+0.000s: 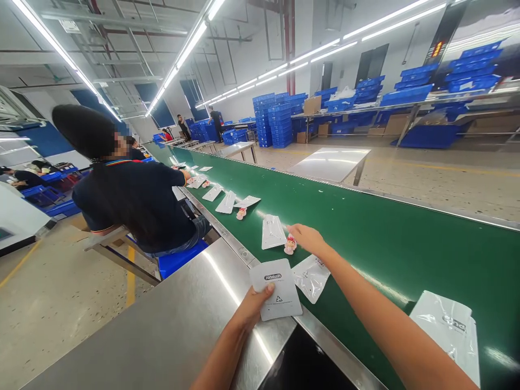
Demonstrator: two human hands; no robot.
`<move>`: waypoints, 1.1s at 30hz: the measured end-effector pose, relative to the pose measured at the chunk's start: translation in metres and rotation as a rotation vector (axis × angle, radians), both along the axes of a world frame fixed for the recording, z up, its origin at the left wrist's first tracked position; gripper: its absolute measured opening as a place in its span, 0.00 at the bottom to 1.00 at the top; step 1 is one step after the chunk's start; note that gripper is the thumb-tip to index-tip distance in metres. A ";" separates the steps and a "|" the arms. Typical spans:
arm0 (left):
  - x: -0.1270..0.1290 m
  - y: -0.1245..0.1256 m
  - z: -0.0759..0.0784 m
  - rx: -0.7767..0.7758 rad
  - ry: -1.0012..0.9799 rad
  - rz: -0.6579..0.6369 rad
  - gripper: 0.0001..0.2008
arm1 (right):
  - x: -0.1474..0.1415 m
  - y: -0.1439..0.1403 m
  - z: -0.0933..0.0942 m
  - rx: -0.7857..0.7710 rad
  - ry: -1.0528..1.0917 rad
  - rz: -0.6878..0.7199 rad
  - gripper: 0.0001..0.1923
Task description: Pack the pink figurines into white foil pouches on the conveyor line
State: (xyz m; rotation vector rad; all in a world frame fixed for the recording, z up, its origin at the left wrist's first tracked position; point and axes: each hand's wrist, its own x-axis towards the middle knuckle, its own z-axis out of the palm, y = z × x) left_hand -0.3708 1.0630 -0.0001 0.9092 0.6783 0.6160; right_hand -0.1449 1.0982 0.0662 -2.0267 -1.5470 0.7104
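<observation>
My left hand (254, 303) grips a flat white printed pouch (280, 295) over the metal table's edge, thumb on its front. Stretched over the green belt, my right hand (307, 238) has its fingers drawn together at the head of a small pink figurine (290, 245). Whether they pinch it or something small is hidden. Just left of the figurine lies another white pouch (273, 233). A shiny pouch (312, 277) rests under my right forearm. Several more pouches lie farther up the belt, with a second figurine (241, 213) beside one of them.
A co-worker (130, 189) sits to the left at the belt (398, 238), one hand by the pouches. White pouches (447, 330) lie at the near right. The metal table (162, 325) borders the belt, with a black surface (312, 363) close to me. Blue crates (280, 119) stand behind.
</observation>
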 end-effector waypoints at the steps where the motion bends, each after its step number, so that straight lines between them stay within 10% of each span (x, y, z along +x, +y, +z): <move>1: 0.003 -0.001 -0.001 0.021 -0.002 0.022 0.25 | 0.008 0.009 -0.003 -0.031 -0.023 -0.043 0.22; 8: 0.000 0.001 -0.013 0.163 0.044 0.020 0.23 | 0.020 0.010 -0.020 -0.068 -0.018 -0.062 0.10; 19: 0.012 -0.009 -0.003 0.449 0.239 0.009 0.19 | -0.024 -0.081 0.040 0.424 0.582 -0.045 0.17; 33: 0.021 -0.024 0.011 0.399 0.211 -0.156 0.19 | -0.035 -0.115 0.029 0.323 -0.098 0.189 0.11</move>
